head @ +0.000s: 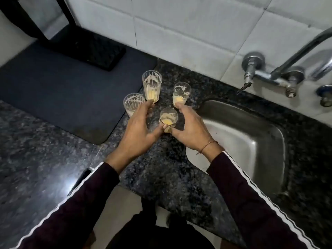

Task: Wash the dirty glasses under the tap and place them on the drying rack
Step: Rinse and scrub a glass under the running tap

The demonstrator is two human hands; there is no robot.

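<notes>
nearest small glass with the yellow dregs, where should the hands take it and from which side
Grip the nearest glass round its lower side wall, coming in level from the sink side with the right hand. It stands upright with an open, smeared rim, so a side grip keeps fingers out of the residue. The other glasses crowd its far and left sides, while the near and sink sides look freer.
</notes>
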